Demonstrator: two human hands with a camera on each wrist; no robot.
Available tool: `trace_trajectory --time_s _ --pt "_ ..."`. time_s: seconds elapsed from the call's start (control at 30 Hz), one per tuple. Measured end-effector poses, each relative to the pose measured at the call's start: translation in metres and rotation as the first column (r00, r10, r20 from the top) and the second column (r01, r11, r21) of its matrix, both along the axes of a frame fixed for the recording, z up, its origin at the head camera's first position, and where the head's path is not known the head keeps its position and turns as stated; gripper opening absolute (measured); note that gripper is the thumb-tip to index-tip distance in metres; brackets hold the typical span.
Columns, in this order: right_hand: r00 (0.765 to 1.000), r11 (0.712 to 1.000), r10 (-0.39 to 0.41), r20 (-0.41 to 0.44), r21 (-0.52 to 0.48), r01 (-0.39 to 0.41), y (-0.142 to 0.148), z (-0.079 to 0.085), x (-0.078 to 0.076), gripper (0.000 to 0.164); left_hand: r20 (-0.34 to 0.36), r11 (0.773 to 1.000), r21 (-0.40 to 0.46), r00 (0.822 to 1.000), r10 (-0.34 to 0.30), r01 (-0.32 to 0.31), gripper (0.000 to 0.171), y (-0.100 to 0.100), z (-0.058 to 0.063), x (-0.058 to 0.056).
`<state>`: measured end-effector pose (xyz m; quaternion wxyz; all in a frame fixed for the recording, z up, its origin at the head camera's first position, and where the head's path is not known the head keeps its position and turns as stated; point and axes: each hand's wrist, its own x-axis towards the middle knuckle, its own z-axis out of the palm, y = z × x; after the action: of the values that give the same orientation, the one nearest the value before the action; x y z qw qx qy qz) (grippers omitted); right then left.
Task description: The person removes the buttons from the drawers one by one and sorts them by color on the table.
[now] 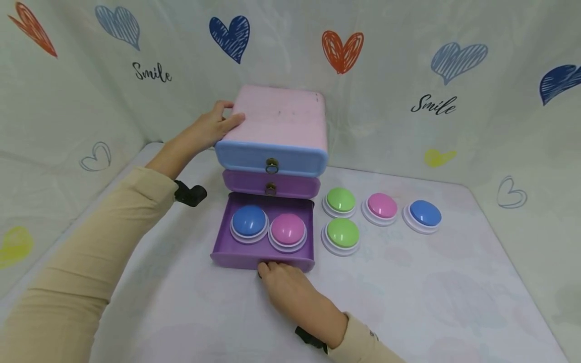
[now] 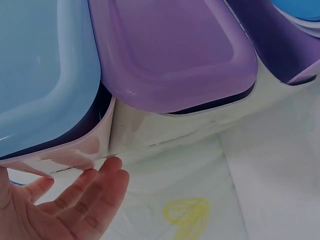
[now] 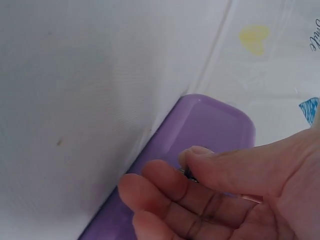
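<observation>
A small cabinet with a pink top has a blue upper drawer, a purple middle drawer and a purple bottom drawer that stands pulled out. Inside that bottom drawer sit a blue push button and a pink push button on white bases. My left hand rests against the cabinet's upper left side, thumb on the top, its extended fingers touching the side wall. At the front of the bottom drawer, my right hand pinches the small metal pull between thumb and finger, mostly hiding it.
Right of the drawer on the white table are two green buttons, another pink button and another blue button. One green button stands close beside the drawer's right wall. A curtain with printed hearts hangs behind.
</observation>
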<state>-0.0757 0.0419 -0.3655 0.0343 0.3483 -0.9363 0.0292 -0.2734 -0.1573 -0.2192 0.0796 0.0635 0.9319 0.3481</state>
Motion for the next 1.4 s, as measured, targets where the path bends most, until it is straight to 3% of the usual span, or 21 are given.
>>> trace_trajectory --time_s 0.17,0.4,0.77,0.9,1.0,1.23,1.4 --pt "0.999 0.999 0.009 -0.032 0.031 -0.008 -0.001 0.000 0.003 0.007 -0.004 1.000 0.002 1.000 -0.004 0.004 0.076 -0.001 -0.001 -0.001" --pt "0.997 1.000 0.003 -0.079 -0.023 -0.005 0.001 -0.002 0.002 0.016 -0.004 1.000 0.007 1.000 -0.008 0.008 0.076 -0.002 -0.002 -0.002" --pt "1.000 0.991 0.021 -0.001 -0.132 -0.021 0.006 0.001 -0.006 0.018 -0.012 1.000 0.014 1.000 -0.014 0.014 0.075 -0.002 -0.003 -0.005" --pt "0.993 0.962 0.055 0.107 -0.273 -0.024 0.011 0.010 -0.009 0.015 -0.017 1.000 0.012 1.000 -0.012 0.012 0.075 -0.003 -0.003 -0.005" --pt "0.988 0.916 0.065 0.144 -0.401 -0.002 0.017 0.019 -0.012 0.008 -0.015 1.000 0.007 1.000 -0.012 0.012 0.075 -0.003 -0.003 -0.005" --pt "1.000 0.824 -0.001 0.014 -0.566 0.009 0.034 0.028 -0.024 0.005 -0.018 1.000 0.002 1.000 -0.020 0.020 0.075 -0.002 -0.001 -0.001" --pt "0.999 0.814 -0.032 -0.029 -0.581 0.009 0.045 0.028 -0.035 0.013 -0.019 1.000 0.003 1.000 -0.015 0.015 0.075 0.000 -0.001 0.000"
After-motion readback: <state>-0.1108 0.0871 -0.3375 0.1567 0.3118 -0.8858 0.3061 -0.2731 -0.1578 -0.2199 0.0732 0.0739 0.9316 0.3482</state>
